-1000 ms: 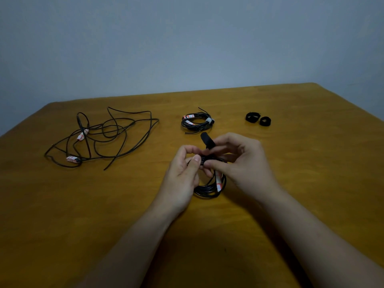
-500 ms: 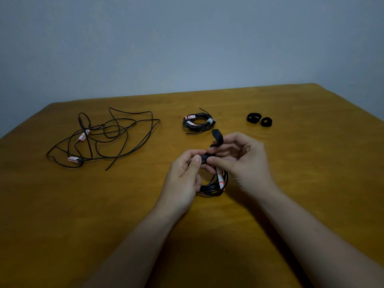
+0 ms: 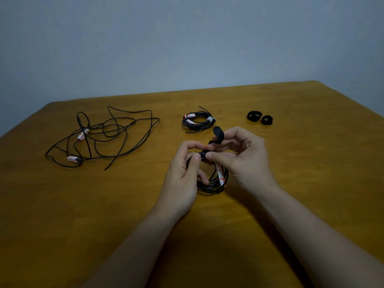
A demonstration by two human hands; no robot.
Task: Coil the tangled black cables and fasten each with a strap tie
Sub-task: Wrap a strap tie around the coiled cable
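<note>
Two pinches: left hand (image 3: 184, 177) on coiled cable (image 3: 210, 185), right hand (image 3: 248, 163) on strap (image 3: 218, 133).

Smooth, satin wood of table (image 3: 83, 215); slick black plastic sheath on cable (image 3: 209, 187); paper-like tag (image 3: 220, 177); matt cloth strap (image 3: 218, 133); matt wall (image 3: 187, 38).

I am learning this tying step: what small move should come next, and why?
Probably the right hand wraps the flat black strap tie round the coiled black cable and presses it shut: its free end stands loose, while the left hand pinches the coil.
</note>
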